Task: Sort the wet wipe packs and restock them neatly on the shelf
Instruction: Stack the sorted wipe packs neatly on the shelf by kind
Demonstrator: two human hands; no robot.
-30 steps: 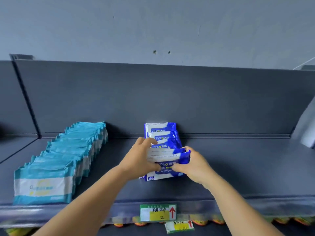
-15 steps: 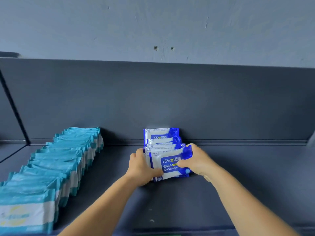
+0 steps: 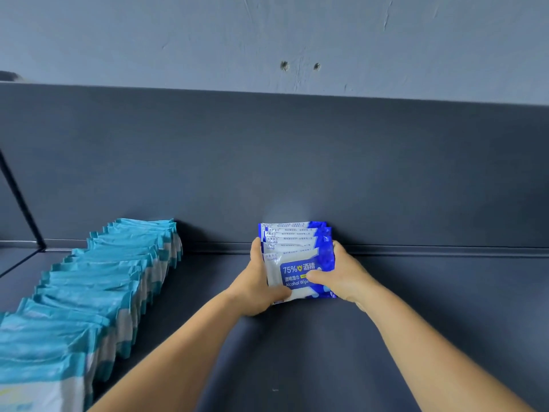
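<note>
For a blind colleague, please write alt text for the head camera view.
Both hands, left hand and right hand, hold a short row of dark blue alcohol wipe packs against the shelf's back panel. A long row of teal wipe packs stands to the left.

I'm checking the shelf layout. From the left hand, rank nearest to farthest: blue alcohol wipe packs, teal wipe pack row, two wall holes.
From the left hand:
1. Blue alcohol wipe packs, gripped, centre.
2. Teal wipe pack row, left along the shelf.
3. Two wall holes, high above the shelf back.
</note>
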